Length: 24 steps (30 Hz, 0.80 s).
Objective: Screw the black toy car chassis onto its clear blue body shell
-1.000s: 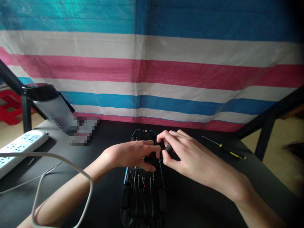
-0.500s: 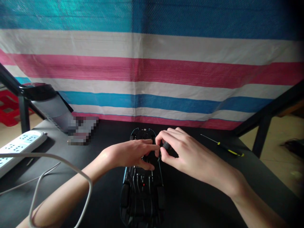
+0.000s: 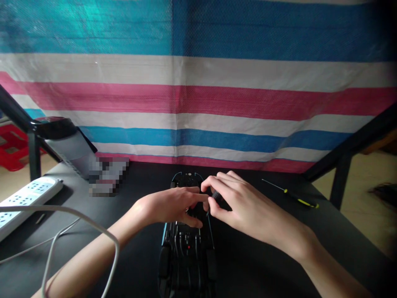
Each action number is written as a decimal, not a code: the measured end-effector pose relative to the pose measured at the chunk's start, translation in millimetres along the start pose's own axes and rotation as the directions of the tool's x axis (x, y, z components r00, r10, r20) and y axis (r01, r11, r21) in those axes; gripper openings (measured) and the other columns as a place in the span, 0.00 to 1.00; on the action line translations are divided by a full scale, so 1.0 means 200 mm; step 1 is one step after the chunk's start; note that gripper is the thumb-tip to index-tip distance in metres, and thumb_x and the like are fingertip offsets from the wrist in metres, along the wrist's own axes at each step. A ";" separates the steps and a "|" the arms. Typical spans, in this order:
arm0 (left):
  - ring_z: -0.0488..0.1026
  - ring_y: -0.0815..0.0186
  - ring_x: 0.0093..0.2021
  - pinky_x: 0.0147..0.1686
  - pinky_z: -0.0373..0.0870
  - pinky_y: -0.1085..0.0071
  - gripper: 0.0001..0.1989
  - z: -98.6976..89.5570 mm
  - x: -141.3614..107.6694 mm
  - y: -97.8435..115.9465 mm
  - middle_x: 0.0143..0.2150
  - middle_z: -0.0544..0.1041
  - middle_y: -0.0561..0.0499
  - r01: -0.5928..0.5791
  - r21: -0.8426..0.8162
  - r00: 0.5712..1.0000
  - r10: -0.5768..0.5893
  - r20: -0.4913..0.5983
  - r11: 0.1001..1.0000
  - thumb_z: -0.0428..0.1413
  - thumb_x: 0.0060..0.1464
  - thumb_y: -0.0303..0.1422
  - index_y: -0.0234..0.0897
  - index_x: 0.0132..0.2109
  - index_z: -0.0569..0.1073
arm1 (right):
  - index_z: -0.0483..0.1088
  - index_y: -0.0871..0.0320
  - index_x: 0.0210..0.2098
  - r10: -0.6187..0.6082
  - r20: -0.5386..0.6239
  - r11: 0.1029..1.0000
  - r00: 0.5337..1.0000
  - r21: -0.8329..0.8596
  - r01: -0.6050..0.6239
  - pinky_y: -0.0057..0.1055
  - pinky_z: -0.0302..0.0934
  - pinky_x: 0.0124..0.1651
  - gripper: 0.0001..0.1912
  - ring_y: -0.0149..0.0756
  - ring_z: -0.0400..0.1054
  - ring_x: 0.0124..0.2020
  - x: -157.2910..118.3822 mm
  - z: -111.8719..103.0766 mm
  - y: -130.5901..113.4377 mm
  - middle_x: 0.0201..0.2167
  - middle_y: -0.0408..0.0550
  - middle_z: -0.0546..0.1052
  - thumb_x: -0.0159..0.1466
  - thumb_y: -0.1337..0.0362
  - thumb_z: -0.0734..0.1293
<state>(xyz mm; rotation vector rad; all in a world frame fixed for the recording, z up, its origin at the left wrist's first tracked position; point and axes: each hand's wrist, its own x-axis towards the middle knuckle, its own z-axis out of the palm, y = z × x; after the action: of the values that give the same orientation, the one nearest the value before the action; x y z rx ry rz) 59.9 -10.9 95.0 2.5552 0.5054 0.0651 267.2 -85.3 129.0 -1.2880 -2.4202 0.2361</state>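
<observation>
The dark counter [image 3: 133, 269] fills the lower part of my feed, and across its middle I have what looks like a toy car [image 3: 189, 263] lying upside down. As for progress, I judge the work to be underway: the underside faces up and I've both hands at it, but I can't make out any finished step, nor how much remains, because the fingers cover the far half. The car's long axis runs roughly square to the counter's far edge, one end just short of that edge, the other toward me; I can't tell nose from tail. My right hand [image 3: 234, 196] pinches something between thumb and forefinger beside the car's right flank. My left hand [image 3: 173, 205] is palm down above the car, thumb and fingers apart; whether it presses on the underside I can't tell. A yellow-and-black screwdriver [image 3: 299, 200] lies loose near the far right corner, blade toward the far edge, handle toward the right edge. Smallest is the pinched thing, a black ridged piece [image 3: 216, 195], mostly hidden by the fingers.
</observation>
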 end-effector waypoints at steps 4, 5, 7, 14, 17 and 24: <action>0.76 0.62 0.43 0.41 0.69 0.70 0.16 0.00 0.00 -0.01 0.48 0.76 0.48 0.005 0.003 1.000 -0.005 0.021 1.000 0.66 0.56 0.38 0.37 0.49 0.74 | 0.70 0.54 0.41 -0.043 -0.003 0.999 0.999 0.011 0.043 0.40 0.59 0.49 0.05 0.39 0.68 0.42 0.01 -0.01 -0.01 0.39 0.44 0.76 0.72 0.67 0.62; 0.75 0.62 0.42 0.41 0.69 0.70 0.17 0.00 0.00 -0.01 0.48 0.75 0.48 0.008 0.005 1.000 -0.008 0.023 1.000 0.66 0.56 0.39 0.37 0.50 0.74 | 0.70 0.54 0.42 -0.052 -0.004 0.999 0.999 0.008 0.052 0.40 0.60 0.49 0.05 0.39 0.69 0.42 0.01 -0.01 -0.01 0.39 0.45 0.76 0.72 0.68 0.62; 0.75 0.63 0.41 0.40 0.69 0.70 0.18 -0.01 0.00 0.00 0.49 0.75 0.48 0.009 0.006 1.000 -0.009 0.028 1.000 0.65 0.57 0.38 0.38 0.52 0.73 | 0.70 0.55 0.44 -0.063 -0.015 0.998 0.998 -0.002 0.063 0.40 0.60 0.50 0.07 0.41 0.69 0.44 0.01 -0.01 -0.01 0.41 0.46 0.76 0.69 0.70 0.64; 0.75 0.65 0.41 0.40 0.68 0.74 0.15 -0.03 0.01 0.03 0.46 0.75 0.50 0.020 0.022 0.999 -0.020 0.039 1.000 0.65 0.57 0.38 0.38 0.49 0.73 | 0.71 0.52 0.44 -0.012 0.000 1.000 1.000 -0.003 0.012 0.38 0.62 0.46 0.05 0.40 0.69 0.42 -0.01 -0.02 0.00 0.38 0.45 0.78 0.69 0.67 0.65; 0.74 0.66 0.39 0.39 0.68 0.73 0.14 -0.04 0.01 0.04 0.46 0.75 0.50 0.019 0.001 0.999 -0.019 0.039 1.000 0.65 0.58 0.38 0.37 0.47 0.74 | 0.70 0.52 0.44 0.004 0.008 1.000 1.000 0.014 -0.004 0.37 0.62 0.45 0.05 0.40 0.70 0.41 -0.01 -0.02 0.00 0.38 0.43 0.78 0.69 0.66 0.66; 0.74 0.65 0.40 0.39 0.68 0.72 0.14 -0.02 0.01 0.02 0.46 0.75 0.50 0.035 0.014 0.999 -0.035 0.032 0.999 0.66 0.57 0.38 0.36 0.45 0.73 | 0.70 0.53 0.43 -0.033 -0.016 0.999 0.999 -0.022 0.033 0.38 0.60 0.48 0.05 0.39 0.70 0.42 0.01 0.00 -0.01 0.39 0.43 0.78 0.68 0.67 0.66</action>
<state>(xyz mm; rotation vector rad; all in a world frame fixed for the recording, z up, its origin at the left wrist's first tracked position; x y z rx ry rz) 62.4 -11.3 100.1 2.5550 0.5392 0.0078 265.3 -84.8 130.3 -1.2537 -2.4345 0.1894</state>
